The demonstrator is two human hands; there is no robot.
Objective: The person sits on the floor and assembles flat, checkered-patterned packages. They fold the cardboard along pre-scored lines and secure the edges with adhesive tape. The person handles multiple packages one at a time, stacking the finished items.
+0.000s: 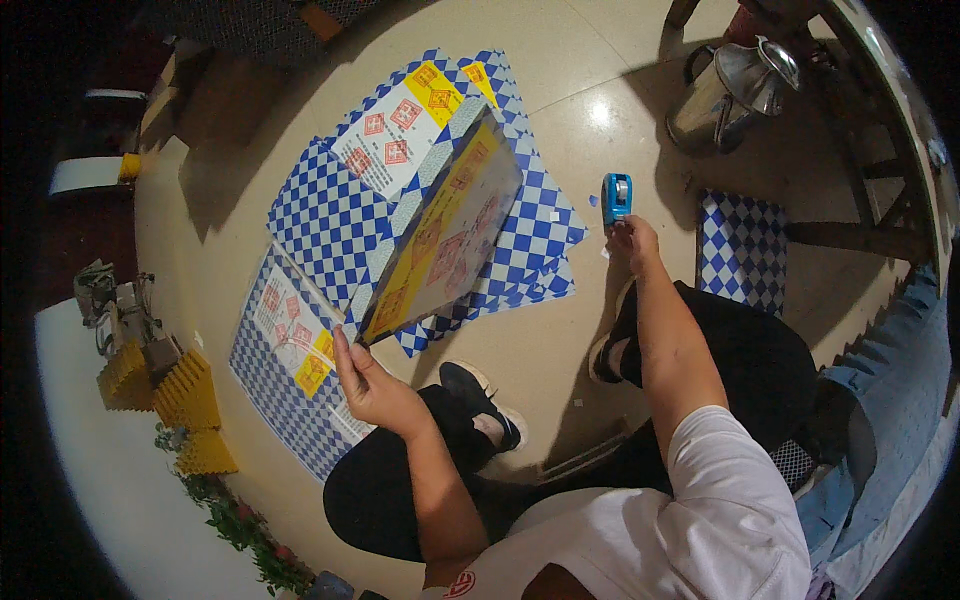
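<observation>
My left hand (378,390) grips the lower corner of a flat, stiff printed panel (445,240), with yellow bands and red stamp-like marks. The panel stands tilted above a spread of blue-and-white checkered sheets (335,215) on the floor. Some of these sheets carry white and yellow patches with red prints. Over to the right, my right hand (637,243) has its fingers closed on the near end of a blue tape dispenser (617,195). The panel hides part of the sheets behind it.
A metal kettle (715,105) stands at the upper right by a wooden frame. Another checkered piece (742,250) lies beside my right knee. Yellow folded paper stacks (185,395) and a leafy plant (240,525) line the left side. Small paper scraps dot the tiled floor (570,400).
</observation>
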